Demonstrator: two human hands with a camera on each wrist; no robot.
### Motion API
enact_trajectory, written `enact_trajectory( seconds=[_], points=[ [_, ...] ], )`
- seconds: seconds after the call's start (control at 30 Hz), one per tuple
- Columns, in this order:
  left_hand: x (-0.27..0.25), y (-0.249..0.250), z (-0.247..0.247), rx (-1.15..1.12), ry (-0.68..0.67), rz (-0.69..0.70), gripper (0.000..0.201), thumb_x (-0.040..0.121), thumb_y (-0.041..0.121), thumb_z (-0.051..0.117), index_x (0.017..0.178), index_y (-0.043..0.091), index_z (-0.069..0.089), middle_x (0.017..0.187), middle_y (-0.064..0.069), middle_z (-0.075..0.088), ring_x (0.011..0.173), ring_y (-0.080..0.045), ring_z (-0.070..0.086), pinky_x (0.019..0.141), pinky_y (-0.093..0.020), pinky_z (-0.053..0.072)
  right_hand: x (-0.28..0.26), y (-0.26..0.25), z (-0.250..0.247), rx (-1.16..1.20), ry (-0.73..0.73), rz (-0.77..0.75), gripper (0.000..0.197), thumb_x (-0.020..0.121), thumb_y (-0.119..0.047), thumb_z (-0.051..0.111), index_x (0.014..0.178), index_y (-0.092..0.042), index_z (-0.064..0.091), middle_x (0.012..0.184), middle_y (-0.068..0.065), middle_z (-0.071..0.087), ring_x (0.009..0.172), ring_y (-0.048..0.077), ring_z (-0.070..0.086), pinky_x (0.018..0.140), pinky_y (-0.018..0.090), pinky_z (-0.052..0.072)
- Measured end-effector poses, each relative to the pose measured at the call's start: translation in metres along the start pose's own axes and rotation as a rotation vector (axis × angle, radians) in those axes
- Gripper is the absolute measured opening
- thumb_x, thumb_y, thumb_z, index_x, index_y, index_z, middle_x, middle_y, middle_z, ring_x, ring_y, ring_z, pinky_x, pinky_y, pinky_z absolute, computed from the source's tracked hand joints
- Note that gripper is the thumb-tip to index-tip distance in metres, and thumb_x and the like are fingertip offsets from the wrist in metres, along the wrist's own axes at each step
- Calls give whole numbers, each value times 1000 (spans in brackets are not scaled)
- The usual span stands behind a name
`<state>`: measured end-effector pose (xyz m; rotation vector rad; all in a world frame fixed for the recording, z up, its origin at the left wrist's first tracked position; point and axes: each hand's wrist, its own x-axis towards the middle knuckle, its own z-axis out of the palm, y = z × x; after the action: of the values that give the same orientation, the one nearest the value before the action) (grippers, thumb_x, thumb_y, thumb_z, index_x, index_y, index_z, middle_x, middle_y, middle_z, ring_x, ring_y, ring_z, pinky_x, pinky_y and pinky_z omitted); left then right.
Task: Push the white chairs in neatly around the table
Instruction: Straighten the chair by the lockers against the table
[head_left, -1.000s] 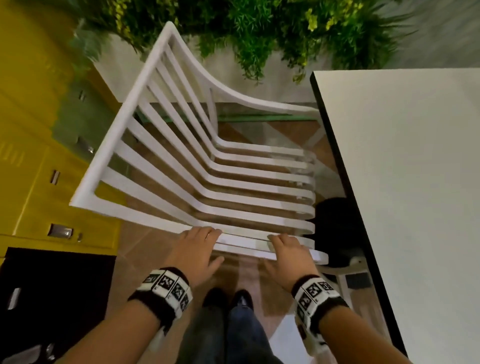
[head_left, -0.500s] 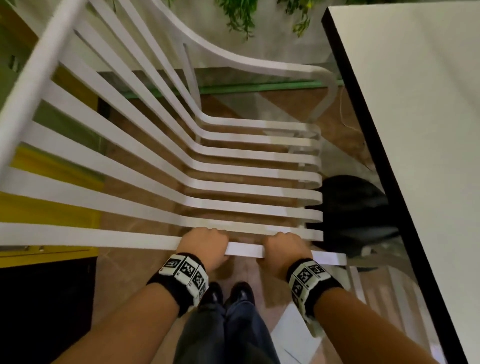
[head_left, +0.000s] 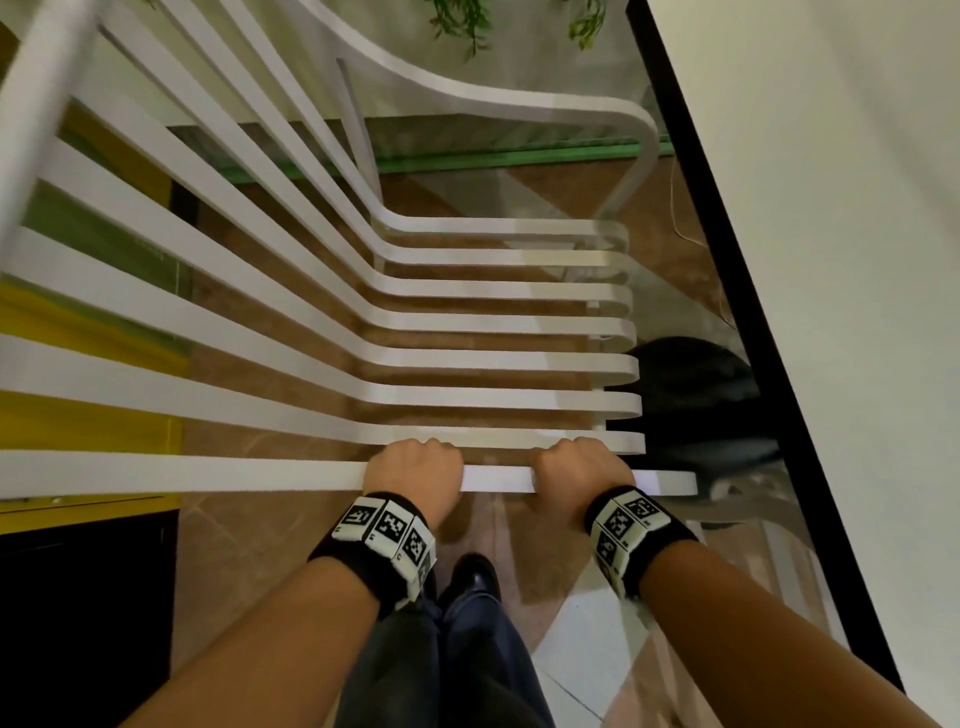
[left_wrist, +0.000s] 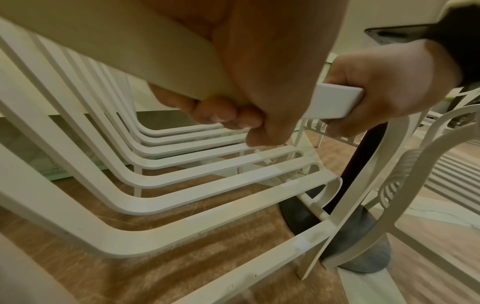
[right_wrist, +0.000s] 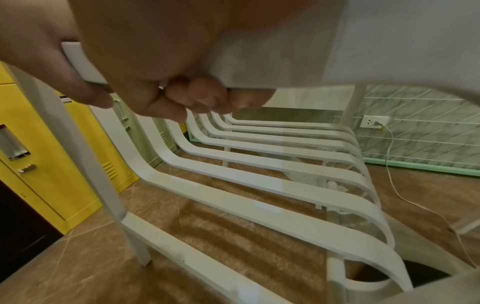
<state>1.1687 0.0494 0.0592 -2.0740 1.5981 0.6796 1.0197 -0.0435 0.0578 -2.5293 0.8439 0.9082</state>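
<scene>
Both hands, left (head_left: 415, 470) and right (head_left: 582, 467), curl around the white chair's (head_left: 467, 358) near armrest beside the desk edge (head_left: 727, 218). Pushing crooked risks its legs snagging the desk's black base (head_left: 701, 395).

Head looks down; 2 wrist views share chair (head_left: 498, 364) slats close-up.
</scene>
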Motion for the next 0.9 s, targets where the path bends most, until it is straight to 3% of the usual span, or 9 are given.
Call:
enact_trajectory(
  seconds=[0.1, 0.23, 0.33, 0.53, 0.73, 0.8, 0.9],
  points=[
    [2, 9, 0, -14, 14, -10, 18, 91, 18, 48, 102, 13, 62, 100, -6, 66, 92, -28, 64, 72, -34, 49, 1, 10, 0, 5, -7, -9, 28, 89, -39, 49, 103, -16, 56, 98, 11, 64, 87, 28, 57, 76, 37, 46],
    [4, 20, 3, -31, 3, -25, 16, 92, 19, 50, 100, 13, 62, 99, -7, 67, 91, -28, 64, 72, -34, 50, 2, 22, 0, -11, -18, -12, 20, 86, -40, 51, 83, -20, 48, 94, 10, 64, 75, 24, 50, 75, 36, 47],
    [4, 27, 3, -38, 3, -22, 15, 92, 19, 50, 100, 12, 61, 100, -7, 67, 91, -29, 64, 72, -35, 50, 1, 27, -4, -48, -51, -7, 20, 86, -37, 53, 79, -22, 42, 95, 9, 64, 81, 25, 55, 74, 35, 46],
    [3, 31, 4, -38, 15, -23, 17, 93, 17, 46, 102, 11, 60, 101, -8, 67, 92, -28, 64, 72, -35, 49, 4, 30, -2, -71, -62, -11, 21, 84, -37, 54, 95, -19, 58, 94, 7, 65, 82, 24, 57, 74, 36, 49],
    [2, 28, 6, -49, 7, 13, 17, 92, 19, 49, 103, 12, 59, 100, -8, 67, 91, -29, 65, 71, -36, 50, 3, 29, 0, -81, -37, 9, 16, 84, -36, 55, 88, -21, 53, 91, 6, 65, 77, 23, 55, 71, 34, 47],
    [-2, 23, 8, -74, 6, 40, 20, 90, 25, 52, 106, 14, 56, 99, -8, 68, 89, -29, 65, 71, -36, 50, 2, 25, 5, -65, -21, 20, 15, 83, -36, 54, 86, -21, 51, 90, 6, 65, 74, 23, 54, 72, 35, 48],
    [-13, 15, 7, -194, 56, 84, 36, 88, 41, 53, 115, 17, 50, 107, -6, 65, 96, -27, 61, 80, -38, 49, 0, 21, 11, -6, 19, 53, 23, 85, -37, 54, 101, -21, 56, 93, 4, 65, 81, 22, 58, 78, 37, 51]
  ],
)
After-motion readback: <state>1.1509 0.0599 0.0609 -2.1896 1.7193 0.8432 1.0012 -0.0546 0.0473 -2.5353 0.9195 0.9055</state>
